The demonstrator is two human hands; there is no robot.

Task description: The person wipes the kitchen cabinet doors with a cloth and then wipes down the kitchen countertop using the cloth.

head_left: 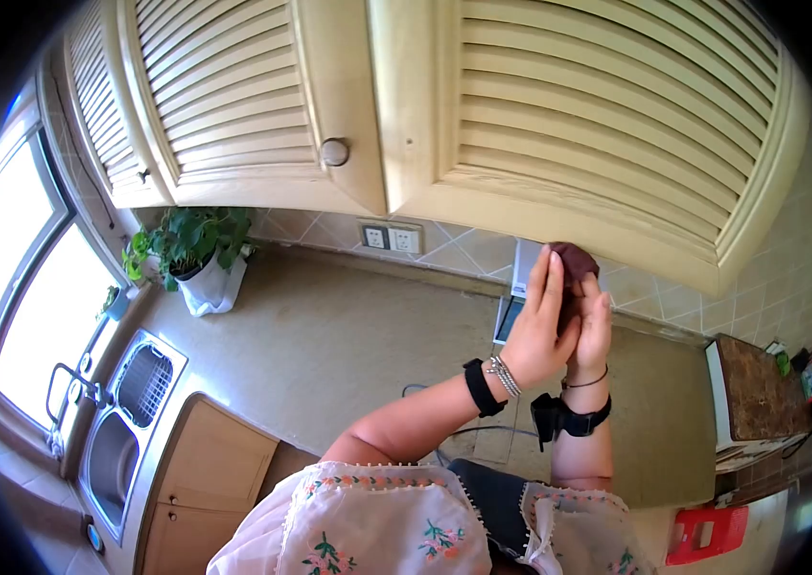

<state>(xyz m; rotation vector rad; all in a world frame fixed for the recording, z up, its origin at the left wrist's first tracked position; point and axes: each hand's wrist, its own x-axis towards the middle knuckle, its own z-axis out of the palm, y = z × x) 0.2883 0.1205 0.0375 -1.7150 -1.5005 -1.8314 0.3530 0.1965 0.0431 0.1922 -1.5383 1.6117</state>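
Observation:
A bunched dark maroon cloth (pixel 575 260) is pressed between my two hands, just under the lower edge of the right cupboard door. My left hand (pixel 542 316) lies against its left side, fingers long and pointing up. Around the cloth's right side curves my right hand (pixel 593 324), with its fingertips near the top. The palms face each other and hide much of the cloth. Behind my left hand, a white device (pixel 524 264) on the counter (pixel 358 335) shows only in part.
Louvred cupboards (pixel 607 115) with a round knob (pixel 334 151) hang overhead. A potted plant (pixel 207 278) stands at the counter's left, near a sink (pixel 114 460) and window. Wall sockets (pixel 391 238) sit behind. To the right are a brown-topped cabinet (pixel 761 388) and a red stool (pixel 708 535).

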